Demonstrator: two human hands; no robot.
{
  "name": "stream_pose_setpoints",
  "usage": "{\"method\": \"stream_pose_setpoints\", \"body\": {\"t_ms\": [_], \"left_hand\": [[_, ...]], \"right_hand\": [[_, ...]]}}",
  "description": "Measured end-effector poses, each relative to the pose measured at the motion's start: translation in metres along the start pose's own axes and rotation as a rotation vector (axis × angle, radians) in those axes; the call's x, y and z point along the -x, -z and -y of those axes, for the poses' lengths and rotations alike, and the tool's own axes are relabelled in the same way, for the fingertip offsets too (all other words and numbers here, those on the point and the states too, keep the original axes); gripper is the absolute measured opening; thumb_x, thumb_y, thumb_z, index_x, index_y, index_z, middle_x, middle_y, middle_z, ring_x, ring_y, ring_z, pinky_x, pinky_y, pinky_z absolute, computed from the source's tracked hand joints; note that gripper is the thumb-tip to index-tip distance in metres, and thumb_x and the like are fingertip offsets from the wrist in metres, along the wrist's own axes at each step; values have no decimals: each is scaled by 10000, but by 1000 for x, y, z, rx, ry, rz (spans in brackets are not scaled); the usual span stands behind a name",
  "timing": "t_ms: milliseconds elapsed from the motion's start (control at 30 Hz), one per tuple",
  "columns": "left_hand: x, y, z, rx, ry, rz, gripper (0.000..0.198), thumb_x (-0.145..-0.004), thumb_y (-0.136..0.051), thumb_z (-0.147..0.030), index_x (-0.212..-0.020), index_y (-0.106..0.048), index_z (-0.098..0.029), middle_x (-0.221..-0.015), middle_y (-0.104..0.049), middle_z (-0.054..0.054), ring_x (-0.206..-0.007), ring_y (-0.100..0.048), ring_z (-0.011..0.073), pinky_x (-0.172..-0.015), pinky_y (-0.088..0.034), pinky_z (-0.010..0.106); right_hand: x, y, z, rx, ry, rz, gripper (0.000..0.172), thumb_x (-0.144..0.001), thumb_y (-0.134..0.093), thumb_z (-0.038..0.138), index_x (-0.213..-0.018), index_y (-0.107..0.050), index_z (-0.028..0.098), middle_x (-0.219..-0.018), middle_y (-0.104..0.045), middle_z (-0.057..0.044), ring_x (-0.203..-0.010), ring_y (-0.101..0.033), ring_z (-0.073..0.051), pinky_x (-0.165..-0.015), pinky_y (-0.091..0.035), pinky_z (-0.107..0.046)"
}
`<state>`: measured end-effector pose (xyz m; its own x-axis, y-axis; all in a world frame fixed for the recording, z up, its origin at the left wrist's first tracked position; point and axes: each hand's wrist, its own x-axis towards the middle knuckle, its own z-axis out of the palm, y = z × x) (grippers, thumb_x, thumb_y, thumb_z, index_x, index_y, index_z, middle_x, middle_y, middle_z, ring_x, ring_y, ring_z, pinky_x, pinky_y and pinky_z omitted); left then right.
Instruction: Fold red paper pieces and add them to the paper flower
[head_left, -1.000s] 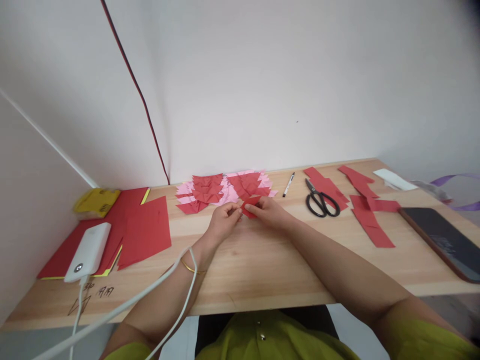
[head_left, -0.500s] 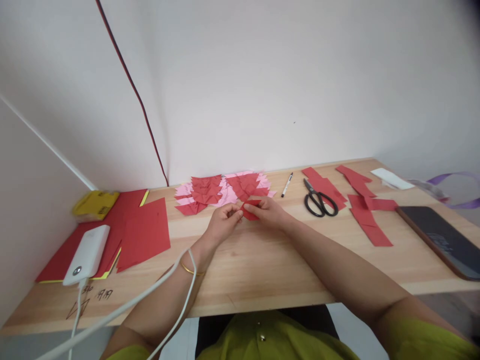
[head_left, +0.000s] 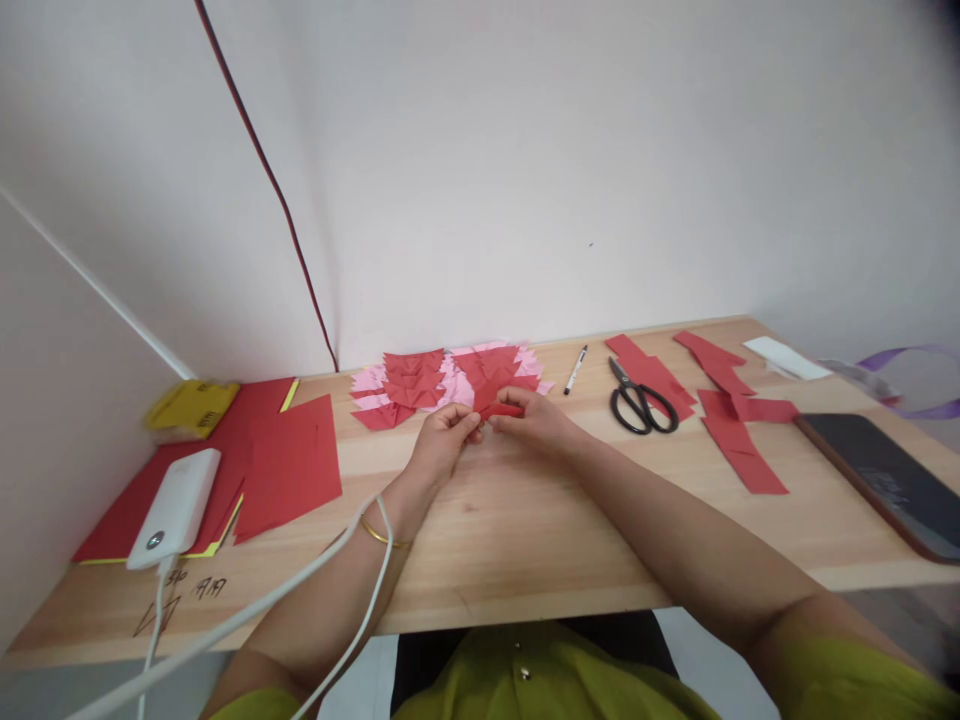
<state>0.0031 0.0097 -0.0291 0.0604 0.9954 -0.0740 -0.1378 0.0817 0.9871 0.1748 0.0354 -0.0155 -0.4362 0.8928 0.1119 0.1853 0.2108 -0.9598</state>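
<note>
A small piece of red paper [head_left: 501, 410] is pinched between both my hands above the wooden table [head_left: 525, 540]. My left hand [head_left: 444, 443] grips its left end with closed fingertips. My right hand [head_left: 534, 422] holds the right end, fingers curled round it. Just behind them lies a pile of folded red and pink paper pieces [head_left: 442, 380]. A gold bangle sits on my left wrist, and a white cable crosses that forearm.
Red paper sheets [head_left: 285, 465] and a white power bank [head_left: 176, 505] lie at the left, with a yellow object [head_left: 191, 405] behind. Black scissors [head_left: 639, 400], a pen [head_left: 576, 369] and red paper strips [head_left: 739, 435] lie at the right, beside a dark tablet [head_left: 885, 480].
The red piece between my fingers looks narrower and more folded than before. Both hands have stayed at the same spot, fingertips drawn closer together.
</note>
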Motion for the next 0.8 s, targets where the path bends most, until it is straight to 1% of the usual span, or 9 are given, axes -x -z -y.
{"method": "stream_pose_setpoints", "body": {"t_ms": [100, 167, 233, 300, 433, 567, 733, 800], "left_hand": [[1, -1, -2, -22, -14, 16, 231, -655, -688, -315, -779, -585, -150, -641, -583, -14, -595, -534, 96, -601, -426, 222], [1, -2, -3, -29, -35, 30, 233, -658, -687, -323, -783, -588, -154, -686, -594, -11, -624, -539, 97, -626, -441, 227], [1, -1, -3, -42, -45, 32, 211, -668, -681, -325, -716, -572, -151, -665, -592, -14, -622, -539, 96, -631, -440, 229], [1, -1, -3, -41, -31, 21, 216, -672, -680, -316, -658, -543, -150, -610, -587, -18, -597, -541, 97, -621, -432, 228], [2, -2, -3, 15, 24, 29, 215, -655, -695, -312, -676, -561, -144, -612, -615, -8, -575, -562, 102, -615, -436, 237], [3, -3, -5, -7, 25, 27, 216, -655, -697, -318, -692, -581, -139, -602, -624, -1, -560, -568, 106, -605, -433, 239], [2, -1, -5, -104, -32, 20, 200, -683, -681, -304, -645, -567, -144, -584, -629, 4, -569, -573, 110, -595, -422, 232], [2, 1, -4, -157, -61, 28, 209, -689, -677, -310, -633, -560, -146, -591, -633, 7, -579, -579, 117, -587, -418, 232]], "right_hand": [[0, -1, -1, -17, -13, -11, 146, -709, -582, 276, -811, -589, 172, -797, -596, 5, -756, -536, -137, -702, -411, -260], [0, -2, -3, 0, -5, 1, 153, -703, -579, 262, -827, -602, 174, -828, -616, -3, -773, -550, -143, -714, -420, -267], [-1, -3, -4, 9, 1, -17, 188, -696, -597, 268, -863, -603, 181, -854, -628, -9, -781, -561, -148, -723, -430, -278], [-2, -4, -6, -51, 8, -29, 217, -694, -623, 290, -877, -587, 181, -848, -631, -15, -766, -570, -148, -710, -442, -283], [-4, -4, -7, -221, 40, -3, 208, -712, -649, 338, -795, -551, 174, -772, -619, -13, -708, -570, -135, -667, -449, -276], [-4, -3, -7, -215, 72, 14, 210, -734, -649, 354, -770, -561, 166, -743, -604, -10, -685, -549, -124, -655, -438, -270], [-4, -4, -8, -193, 82, -21, 238, -724, -667, 372, -779, -545, 175, -693, -570, 11, -633, -525, -111, -597, -423, -250], [-5, -3, -9, -200, 71, -15, 250, -712, -677, 375, -783, -545, 175, -689, -570, 13, -626, -529, -111, -595, -426, -250]]}}
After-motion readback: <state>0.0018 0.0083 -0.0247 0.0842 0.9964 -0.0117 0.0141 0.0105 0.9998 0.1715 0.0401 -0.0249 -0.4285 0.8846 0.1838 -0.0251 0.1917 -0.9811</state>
